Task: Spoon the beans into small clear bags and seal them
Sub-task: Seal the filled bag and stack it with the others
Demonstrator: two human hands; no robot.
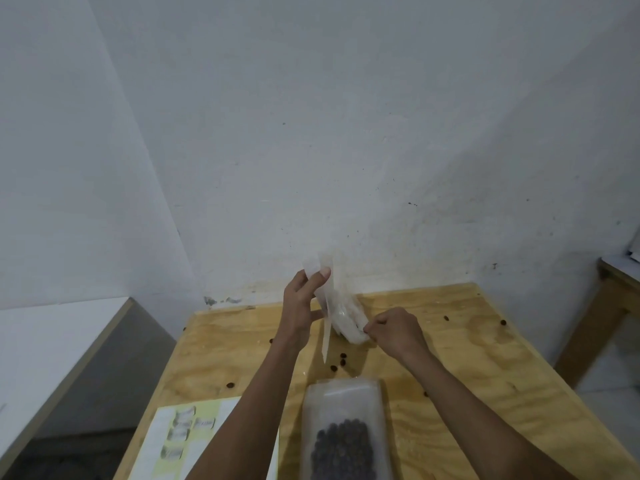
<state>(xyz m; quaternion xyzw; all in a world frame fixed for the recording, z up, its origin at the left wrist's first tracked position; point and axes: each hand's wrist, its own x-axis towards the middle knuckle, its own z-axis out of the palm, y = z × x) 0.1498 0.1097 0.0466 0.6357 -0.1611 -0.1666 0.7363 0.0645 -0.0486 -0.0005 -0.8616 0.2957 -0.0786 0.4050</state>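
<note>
Left hand (300,303): gripped the clear bags (341,306) up high.
Right hand (394,332): pinched their lower end.
Beans (343,448): near, bagged.

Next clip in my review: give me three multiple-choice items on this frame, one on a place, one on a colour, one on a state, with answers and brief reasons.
1. Where is the tall bag of beans?
A. On the table, nearest the camera
B. On the floor
C. By the wall

2. What colour is the tabletop?
A. Black
B. Pale wood
C. Red

3. What is the left hand doing?
A. Lying flat
B. Holding a spoon
C. Gripping clear bags

Answers: 1 A, it stands at the near edge between the forearms. 2 B, light plywood grain shows. 3 C, thumb and fingers clasp them while the right hand pinches the lower end.
</note>
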